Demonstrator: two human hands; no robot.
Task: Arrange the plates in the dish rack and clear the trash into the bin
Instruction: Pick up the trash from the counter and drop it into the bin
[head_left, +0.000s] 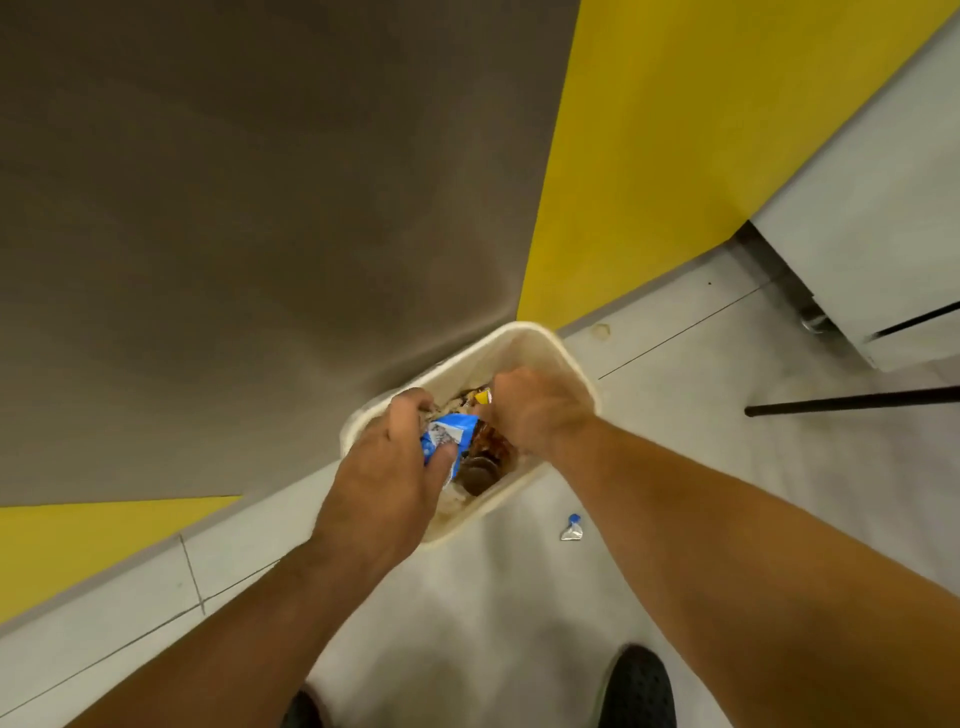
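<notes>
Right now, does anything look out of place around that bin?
Yes. A small blue and silver scrap lies on the floor beside the bin, outside it, while the left hand holds a blue wrapper over the opening.

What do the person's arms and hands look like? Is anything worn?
The left forearm and the right forearm are bare; no sleeve shows. The left hand and the right hand wear no gloves, and no watch or ring is visible.

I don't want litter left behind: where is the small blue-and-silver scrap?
In the head view the scrap lies on the floor, outside the bin, just right of its near corner and left of the right forearm.
</notes>
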